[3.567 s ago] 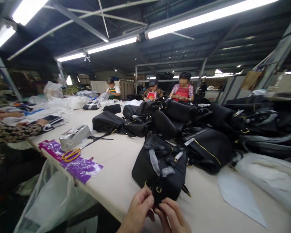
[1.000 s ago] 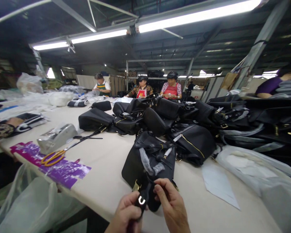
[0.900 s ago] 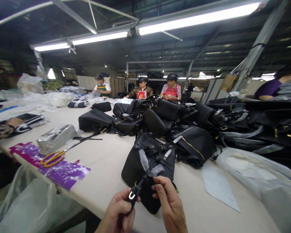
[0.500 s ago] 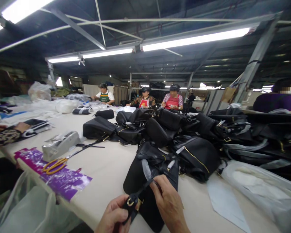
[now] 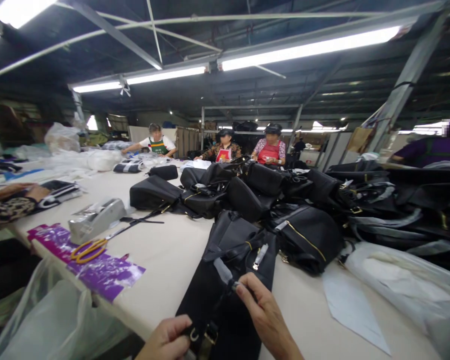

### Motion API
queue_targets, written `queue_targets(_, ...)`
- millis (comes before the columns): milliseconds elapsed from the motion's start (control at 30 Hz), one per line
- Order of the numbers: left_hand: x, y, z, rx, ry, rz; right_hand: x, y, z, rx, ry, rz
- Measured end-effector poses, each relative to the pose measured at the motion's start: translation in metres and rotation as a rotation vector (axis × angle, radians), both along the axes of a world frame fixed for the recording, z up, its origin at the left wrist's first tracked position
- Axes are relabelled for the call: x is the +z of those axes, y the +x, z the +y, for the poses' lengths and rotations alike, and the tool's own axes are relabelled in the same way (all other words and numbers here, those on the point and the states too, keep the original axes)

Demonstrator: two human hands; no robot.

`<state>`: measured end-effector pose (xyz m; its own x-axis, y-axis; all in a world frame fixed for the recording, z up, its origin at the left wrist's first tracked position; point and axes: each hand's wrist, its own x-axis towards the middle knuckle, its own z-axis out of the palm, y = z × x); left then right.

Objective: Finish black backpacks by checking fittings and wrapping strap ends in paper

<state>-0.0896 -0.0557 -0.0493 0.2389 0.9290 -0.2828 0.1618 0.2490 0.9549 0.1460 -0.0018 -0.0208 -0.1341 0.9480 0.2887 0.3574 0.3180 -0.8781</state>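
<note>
A black bag with gold hardware lies on the table in front of me. My left hand is closed at the lower end of its bag strap, beside a gold buckle; its lower fingers are cut off by the frame edge. With thumb and forefinger, my right hand pinches the strap farther up, just below a plastic-wrapped section. A wrapped zip pull hangs on the bag above that hand.
More black bags are piled beyond and to the right. On the left are yellow-handled scissors, a tape dispenser and a purple sheet. A clear plastic bag lies right. A co-worker's sleeve reaches in left; several people work beyond.
My left hand has moved down and left with the strap end, which lies lower over the bag. My right hand keeps its pinch at nearly the same spot. The view has shifted slightly.
</note>
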Motion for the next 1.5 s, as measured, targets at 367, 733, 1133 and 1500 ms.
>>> queue_targets(367, 0.072, 0.05, 0.03, -0.055, 0.446, 0.313, 0.006, 0.005, -0.002, 0.063, 0.018, 0.029)
queue_targets(733, 0.057, 0.079, 0.052, -0.104, 0.075, -0.177, 0.014, 0.01, -0.005, 0.044, -0.018, 0.015)
queue_targets(1133, 0.03, 0.077, 0.033, 0.108, 0.063, -0.211, -0.01, 0.001, -0.002, -0.065, 0.09, -0.055)
queue_targets(1500, 0.0, 0.089, 0.038, 0.096, -0.028, -0.282, -0.034, 0.01, -0.01, -0.011, 0.126, -0.172)
